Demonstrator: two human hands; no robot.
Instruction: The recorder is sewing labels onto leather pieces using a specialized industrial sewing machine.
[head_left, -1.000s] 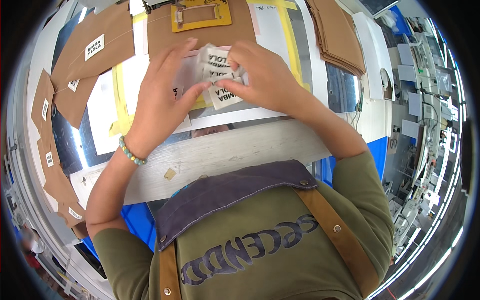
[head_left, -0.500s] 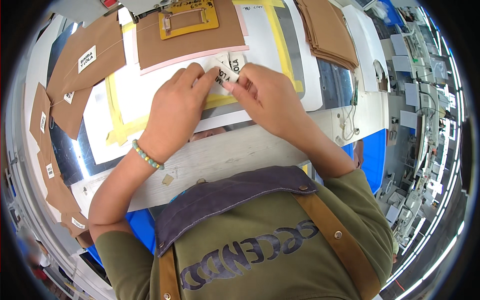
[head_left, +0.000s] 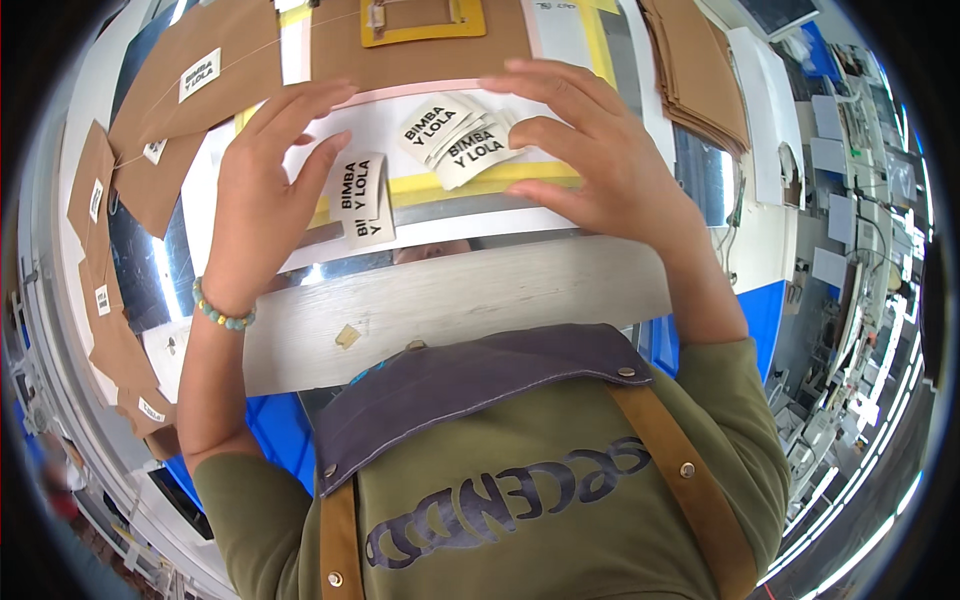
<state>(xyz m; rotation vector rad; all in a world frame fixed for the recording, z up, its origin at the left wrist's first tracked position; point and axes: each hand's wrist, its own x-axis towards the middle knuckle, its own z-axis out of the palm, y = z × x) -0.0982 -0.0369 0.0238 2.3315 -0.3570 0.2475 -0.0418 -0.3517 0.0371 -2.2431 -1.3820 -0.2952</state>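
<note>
White cloth labels with black lettering lie in two groups on the white work sheet. A fanned pile of labels [head_left: 455, 140] is in the middle, and a smaller group of labels [head_left: 362, 200] lies to its left, partly over the yellow tape. My left hand [head_left: 265, 185] is open beside the smaller group, thumb and fingers apart with nothing between them. On the other side, my right hand [head_left: 610, 160] is open with spread fingers. Its fingertips are close to the pile; I cannot tell if they touch it. Beyond is a brown panel [head_left: 340, 45] with a pink edge.
A yellow frame [head_left: 475, 28] rests on the brown panel. Brown pieces with labels [head_left: 235, 85] hang along the left, with a thread across them. Stacked brown panels [head_left: 700, 80] lie at the right. A pale board edge [head_left: 470, 300] runs in front of me.
My hands have come apart and let go of the labels, which now lie in two groups. The right hand has moved right and opened; the left has moved left and opened.
</note>
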